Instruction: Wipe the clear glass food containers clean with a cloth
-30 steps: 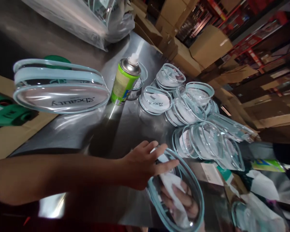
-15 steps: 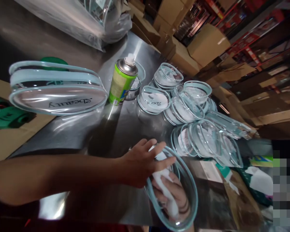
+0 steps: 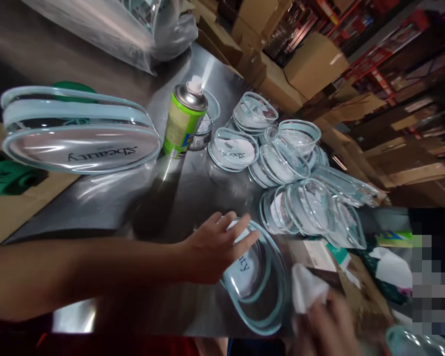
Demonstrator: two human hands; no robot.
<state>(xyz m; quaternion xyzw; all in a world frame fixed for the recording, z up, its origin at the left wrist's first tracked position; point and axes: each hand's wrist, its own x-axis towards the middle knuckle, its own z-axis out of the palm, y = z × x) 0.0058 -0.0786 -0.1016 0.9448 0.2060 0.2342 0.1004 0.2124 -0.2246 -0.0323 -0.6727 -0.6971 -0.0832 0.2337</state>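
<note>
On the metal table lies a clear oval pouch [image 3: 250,291] with pale blue piping and dark lettering on a white panel. My left hand [image 3: 217,249] grips its upper left rim, the fingers stretched over the edge and the thumb hidden. To the right of the pouch, apart from it, my right hand [image 3: 328,321] is closed on a white cloth [image 3: 307,288]; motion blurs this hand. A green spray can [image 3: 183,118] with a white nozzle stands beyond the left hand. A larger clear pouch [image 3: 81,148] marked "beauty" stands on its side at the left.
Several similar clear pouches [image 3: 282,163] are piled at the back right. A plastic bag [image 3: 141,39] lies at the far left. Cardboard boxes [image 3: 315,64] and red shelving stand behind the table [image 3: 133,202]. A green object [image 3: 11,175] sits on cardboard at the left edge.
My right hand, seen through the clear pouch with the cloth before, has moved right and is now clear of it. The pouch lies flatter. My left hand stays at its rim.
</note>
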